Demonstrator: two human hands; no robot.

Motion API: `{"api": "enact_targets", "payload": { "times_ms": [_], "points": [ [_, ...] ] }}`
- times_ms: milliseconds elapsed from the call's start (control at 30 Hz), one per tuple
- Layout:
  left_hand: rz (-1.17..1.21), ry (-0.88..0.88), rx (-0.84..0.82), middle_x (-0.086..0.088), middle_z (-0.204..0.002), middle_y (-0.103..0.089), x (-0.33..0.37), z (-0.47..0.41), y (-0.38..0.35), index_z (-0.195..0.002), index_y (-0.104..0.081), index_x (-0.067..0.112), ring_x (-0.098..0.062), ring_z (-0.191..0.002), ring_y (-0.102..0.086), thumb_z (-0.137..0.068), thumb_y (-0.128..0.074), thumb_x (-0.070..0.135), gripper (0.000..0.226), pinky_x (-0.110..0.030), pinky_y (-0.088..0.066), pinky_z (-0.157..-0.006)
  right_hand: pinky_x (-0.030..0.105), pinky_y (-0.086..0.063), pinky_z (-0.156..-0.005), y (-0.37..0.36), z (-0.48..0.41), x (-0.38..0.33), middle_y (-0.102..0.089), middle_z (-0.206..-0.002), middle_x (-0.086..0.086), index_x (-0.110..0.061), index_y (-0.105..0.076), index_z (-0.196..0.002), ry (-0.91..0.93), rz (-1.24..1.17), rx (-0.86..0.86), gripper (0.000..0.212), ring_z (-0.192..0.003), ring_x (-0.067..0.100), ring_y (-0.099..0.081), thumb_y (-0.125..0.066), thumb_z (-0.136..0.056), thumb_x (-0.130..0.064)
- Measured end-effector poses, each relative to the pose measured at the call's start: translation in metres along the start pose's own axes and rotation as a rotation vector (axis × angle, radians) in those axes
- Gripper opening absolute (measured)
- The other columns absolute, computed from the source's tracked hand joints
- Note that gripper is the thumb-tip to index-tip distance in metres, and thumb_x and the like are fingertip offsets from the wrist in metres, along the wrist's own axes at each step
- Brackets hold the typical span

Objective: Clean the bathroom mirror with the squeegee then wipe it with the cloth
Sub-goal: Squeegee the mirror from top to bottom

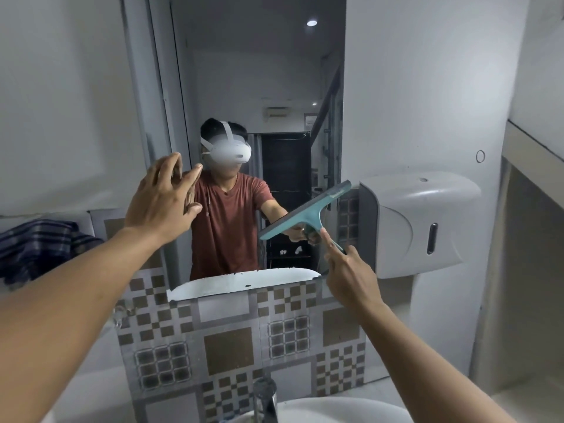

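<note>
A tall bathroom mirror [259,71] hangs on the wall ahead and reflects a person in a red shirt. My right hand [348,270] grips the handle of a teal squeegee [308,213], index finger stretched along the handle. The squeegee's blade lies tilted against the mirror's lower right part. My left hand [161,203] is raised at the mirror's left edge, fingers spread and relaxed, holding nothing. A dark blue striped cloth [39,245] lies bunched on the ledge at the far left.
A white wall dispenser [421,224] hangs just right of the mirror. Patterned tiles [229,346] cover the wall below it. A chrome tap [265,395] and the rim of a white basin [335,410] sit at the bottom.
</note>
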State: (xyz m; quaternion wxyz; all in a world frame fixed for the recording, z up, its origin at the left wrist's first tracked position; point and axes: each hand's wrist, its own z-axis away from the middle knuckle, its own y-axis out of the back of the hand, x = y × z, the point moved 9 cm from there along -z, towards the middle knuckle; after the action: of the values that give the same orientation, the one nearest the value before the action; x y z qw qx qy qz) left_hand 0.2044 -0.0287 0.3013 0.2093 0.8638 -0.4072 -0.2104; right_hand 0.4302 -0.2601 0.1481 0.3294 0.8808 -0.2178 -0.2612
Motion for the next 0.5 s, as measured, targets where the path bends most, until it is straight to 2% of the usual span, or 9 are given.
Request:
{"api": "enact_targets", "payload": {
  "times_ms": [133,300,400,500],
  "points": [
    [0.004,-0.008,-0.003,-0.025,-0.153,-0.032,0.001,0.000,0.000,-0.149,-0.043,0.019,-0.047,-0.137,-0.031,-0.075,-0.083,0.033,0.085,-0.062,-0.042,-0.105,0.033,-0.041,-0.056,-0.013,0.011,0.000,-0.049,-0.093,0.006,-0.046,-0.010,-0.157,-0.089,-0.087,-0.031,0.061,-0.061,0.021,-0.050,-0.034,-0.107,-0.020],
    [0.002,-0.024,0.007,-0.025,-0.152,-0.032,-0.001,0.001,0.003,-0.148,-0.044,0.018,-0.047,-0.137,-0.032,-0.075,-0.083,0.032,0.083,-0.063,-0.042,-0.105,0.030,-0.042,-0.056,-0.035,0.029,-0.006,-0.048,-0.087,0.003,-0.047,-0.008,-0.157,-0.145,-0.206,-0.026,0.060,-0.064,0.018,-0.051,-0.033,-0.108,-0.022],
    [-0.007,-0.036,0.003,-0.025,-0.152,-0.031,-0.001,0.001,0.003,-0.148,-0.045,0.018,-0.047,-0.137,-0.031,-0.076,-0.082,0.031,0.082,-0.063,-0.041,-0.106,0.028,-0.040,-0.057,-0.052,0.040,-0.007,-0.054,-0.094,0.008,-0.047,-0.004,-0.157,-0.175,-0.260,-0.055,0.061,-0.066,0.014,-0.049,-0.033,-0.108,-0.024],
    [-0.007,-0.040,0.004,-0.026,-0.152,-0.031,-0.003,0.002,0.005,-0.148,-0.045,0.017,-0.047,-0.137,-0.031,-0.077,-0.082,0.030,0.081,-0.062,-0.039,-0.108,0.028,-0.041,-0.056,-0.068,0.050,-0.010,-0.059,-0.096,0.011,-0.050,-0.001,-0.155,-0.214,-0.332,-0.099,0.063,-0.068,0.017,-0.053,-0.034,-0.108,-0.025]
  ]
}}
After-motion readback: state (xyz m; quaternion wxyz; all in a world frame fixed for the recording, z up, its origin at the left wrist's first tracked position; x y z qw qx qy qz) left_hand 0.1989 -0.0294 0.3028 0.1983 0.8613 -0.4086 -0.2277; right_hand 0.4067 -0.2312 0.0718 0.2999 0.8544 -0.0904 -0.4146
